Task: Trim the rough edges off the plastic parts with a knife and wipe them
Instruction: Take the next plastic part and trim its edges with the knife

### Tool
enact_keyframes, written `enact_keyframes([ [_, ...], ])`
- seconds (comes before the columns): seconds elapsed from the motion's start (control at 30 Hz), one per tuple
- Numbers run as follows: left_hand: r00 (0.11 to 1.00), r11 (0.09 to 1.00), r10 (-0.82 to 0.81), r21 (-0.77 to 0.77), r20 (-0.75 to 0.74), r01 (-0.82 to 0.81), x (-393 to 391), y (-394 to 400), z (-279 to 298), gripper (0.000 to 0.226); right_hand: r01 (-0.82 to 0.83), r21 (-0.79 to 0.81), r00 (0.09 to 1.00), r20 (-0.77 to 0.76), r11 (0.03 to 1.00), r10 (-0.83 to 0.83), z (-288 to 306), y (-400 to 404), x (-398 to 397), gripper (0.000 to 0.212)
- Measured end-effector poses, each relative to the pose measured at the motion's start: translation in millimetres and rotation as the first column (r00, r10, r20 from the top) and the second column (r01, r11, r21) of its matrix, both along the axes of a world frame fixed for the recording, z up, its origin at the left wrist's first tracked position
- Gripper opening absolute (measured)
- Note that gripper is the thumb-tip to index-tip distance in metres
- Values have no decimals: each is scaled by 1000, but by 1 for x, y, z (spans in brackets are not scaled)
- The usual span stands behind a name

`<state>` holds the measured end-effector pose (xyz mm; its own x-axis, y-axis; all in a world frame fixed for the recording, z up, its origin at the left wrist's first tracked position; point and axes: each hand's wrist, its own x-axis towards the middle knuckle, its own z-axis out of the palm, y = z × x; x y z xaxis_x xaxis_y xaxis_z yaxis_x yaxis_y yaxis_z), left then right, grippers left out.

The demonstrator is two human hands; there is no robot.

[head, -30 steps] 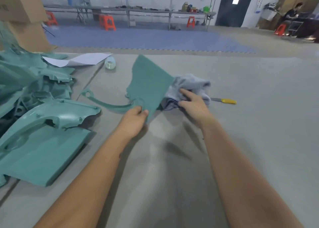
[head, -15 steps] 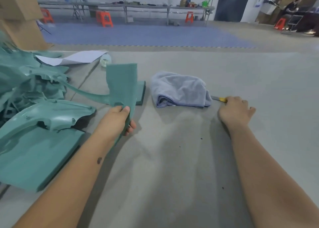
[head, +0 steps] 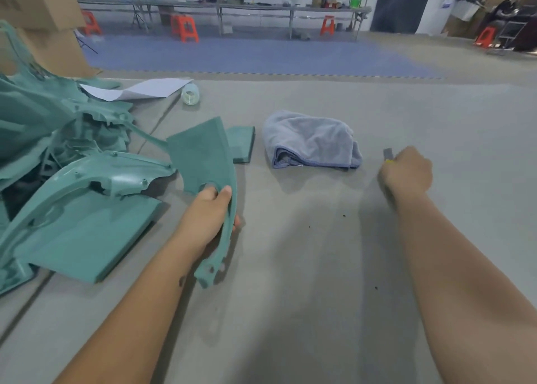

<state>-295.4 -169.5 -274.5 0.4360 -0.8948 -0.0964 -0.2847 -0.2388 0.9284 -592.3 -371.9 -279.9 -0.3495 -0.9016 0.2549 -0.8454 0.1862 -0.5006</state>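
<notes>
My left hand [head: 207, 213] grips a teal plastic part [head: 203, 157], a flat panel with a curved arm that runs down past my wrist, and holds it tilted above the grey table [head: 305, 267]. A folded grey-blue cloth [head: 311, 141] lies on the table between my hands. To its right my right hand [head: 408, 173] is curled round the knife [head: 388, 153]; only its grey blade and a sliver of yellow handle stick out above the fist.
A heap of teal plastic parts [head: 72, 186] fills the table's left side. A small flat teal piece [head: 241, 144] lies behind the held part. White paper [head: 136, 88] and a roll of clear tape [head: 190, 94] lie at the back. Cardboard boxes [head: 43, 20] stand far left.
My right hand left the cloth, reached right to the knife and closed round it, lifting it off the table. My left hand turned the teal part and drew it nearer.
</notes>
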Motion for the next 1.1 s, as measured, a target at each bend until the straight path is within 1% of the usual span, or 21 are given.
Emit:
enact_keyframes([
  [0.07,1000,1000,-10,19,11,9,2,-5,0,32,30,38,991,127,999,-35,1,0,-3,35],
  [0.13,1000,1000,-13,14,-16,13,4,-6,-1,31,30,60,984,174,998,-40,2,4,-6,30],
  [0.2,999,1000,-9,9,-35,10,5,-6,-2,29,60,2,957,284,998,-59,9,13,-3,29],
  [0.23,999,1000,-6,8,-45,6,5,-6,-2,29,95,-63,912,406,993,-62,14,20,2,27],
  [0.27,998,1000,3,5,-65,-3,6,-5,-2,28,139,-136,825,564,981,-39,19,29,13,22],
  [0.3,995,1000,16,-2,-95,-17,6,-5,-2,28,165,-193,715,699,967,17,25,40,26,16],
  [0.33,992,1000,27,-11,-124,-29,6,-5,-2,28,134,-225,617,781,965,97,29,54,42,13],
  [0.37,989,999,32,-22,-145,-36,5,-4,-1,27,39,-251,534,823,967,192,32,70,60,12],
  [0.43,985,998,29,-42,-168,-37,5,-1,-1,26,-233,-286,384,851,930,358,34,104,99,14],
  [0.5,984,998,27,-55,-176,-37,6,2,-1,25,-434,-273,256,876,858,408,33,135,133,17],
  [0.57,984,998,18,-58,-180,-29,6,3,0,24,-525,-258,153,909,811,387,26,154,153,18],
  [0.6,978,998,9,-59,-207,-21,6,4,0,21,-565,-244,133,916,789,378,21,161,157,15],
  [0.63,968,998,-5,-62,-250,-10,7,4,1,17,-610,-218,139,917,762,373,18,165,159,11],
  [0.67,958,998,-24,-62,-285,7,8,5,2,13,-659,-186,150,917,729,370,15,167,158,16],
  [0.73,959,997,-70,-39,-276,62,11,4,5,14,-726,-155,125,928,670,350,9,166,151,43],
  [0.77,962,995,-96,-25,-257,93,12,3,6,17,-735,-167,98,933,658,346,7,164,147,52],
  [0.8,961,993,-118,-20,-249,117,14,2,7,19,-735,-185,80,931,653,355,6,163,143,55],
  [0.87,955,990,-138,-22,-263,137,17,0,7,21,-719,-203,94,919,664,382,4,159,141,51],
  [0.97,946,990,-135,-3,-294,140,22,-2,5,23,-678,-230,152,886,698,439,0,157,144,38],
  [1.03,926,989,-139,5,-351,150,23,-4,4,20,-651,-255,180,863,715,472,-2,158,144,28],
  [1.1,902,990,-111,31,-417,136,22,-5,4,19,-642,-268,201,845,718,495,-3,158,145,23],
])
